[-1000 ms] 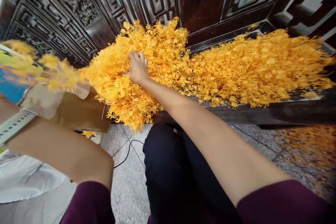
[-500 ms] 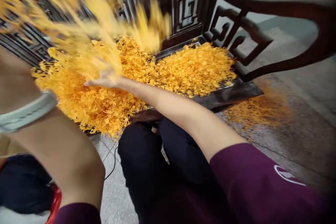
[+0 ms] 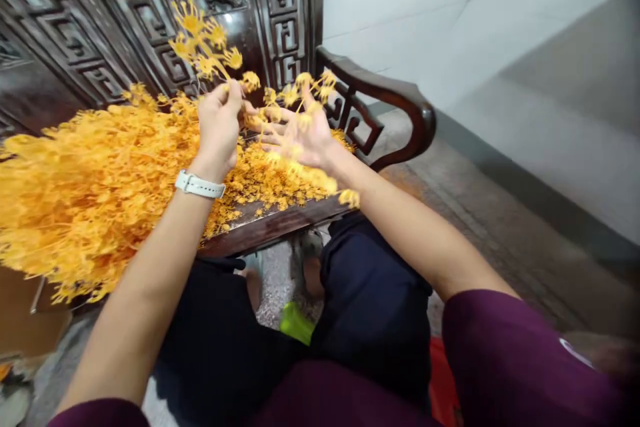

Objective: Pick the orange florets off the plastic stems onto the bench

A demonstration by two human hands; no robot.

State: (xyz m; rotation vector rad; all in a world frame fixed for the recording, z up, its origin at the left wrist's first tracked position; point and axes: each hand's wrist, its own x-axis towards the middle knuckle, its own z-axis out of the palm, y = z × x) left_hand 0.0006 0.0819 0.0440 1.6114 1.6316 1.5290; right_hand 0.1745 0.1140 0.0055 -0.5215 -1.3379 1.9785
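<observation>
A big heap of orange-yellow plastic flower sprigs (image 3: 85, 173) covers the seat of a dark carved wooden bench (image 3: 280, 223). My left hand (image 3: 217, 123), with a white watch on the wrist, is closed on the stem of one sprig (image 3: 203, 43) that stands up above it. My right hand (image 3: 300, 133) is beside it, palm up with fingers spread, and a second small sprig (image 3: 300, 87) lies across its fingers. Both hands hover above the right end of the heap.
The bench's carved back (image 3: 125, 27) rises behind the heap and its curved armrest (image 3: 395, 97) is at the right. My dark-trousered knees (image 3: 370, 293) are under the seat edge. A cardboard box (image 3: 30, 310) stands at lower left. Grey floor and white wall lie to the right.
The view swung right. My right hand left the heap and now lies open with a sprig on it. My left hand came in from the left and holds a sprig upright.
</observation>
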